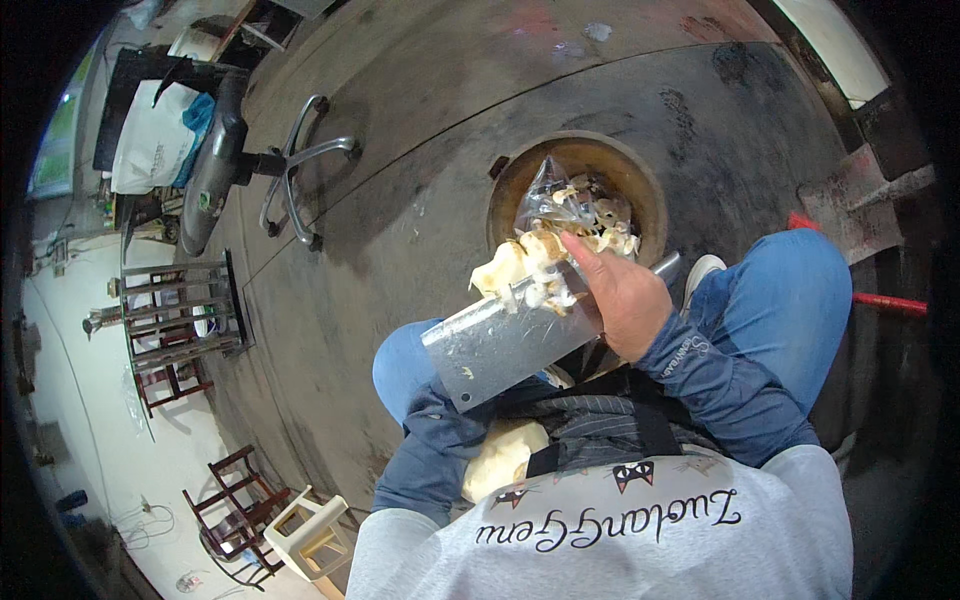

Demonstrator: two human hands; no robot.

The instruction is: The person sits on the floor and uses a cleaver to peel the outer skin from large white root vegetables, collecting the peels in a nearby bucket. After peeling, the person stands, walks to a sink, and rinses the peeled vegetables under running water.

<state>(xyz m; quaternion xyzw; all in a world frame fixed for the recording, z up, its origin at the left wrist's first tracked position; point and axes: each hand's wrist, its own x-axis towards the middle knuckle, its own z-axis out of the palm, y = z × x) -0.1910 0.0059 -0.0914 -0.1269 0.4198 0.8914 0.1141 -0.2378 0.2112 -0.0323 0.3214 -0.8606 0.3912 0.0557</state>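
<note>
My right hand (630, 304) holds a broad metal cleaver (510, 345), with the end of its handle showing past the knuckles. The thumb of that hand lies against a pale, partly peeled root vegetable (499, 268) at the blade's far edge. White and brownish scraps (551, 289) cling to the upper part of the blade. My left hand is hidden behind the cleaver; only its dark blue sleeve (431, 457) shows. A round brown tub (652, 180) stands beyond, with a clear plastic bag (544, 191) and peelings (611, 217) inside. Another pale peeled piece (506, 459) rests by my lap.
A swivel chair (217, 172) with a metal star base stands at the left, bearing a white bag (154, 139). Wooden racks (184, 307) and a cream plastic stool (311, 529) line the left side. A red rod (889, 303) is beyond my right knee.
</note>
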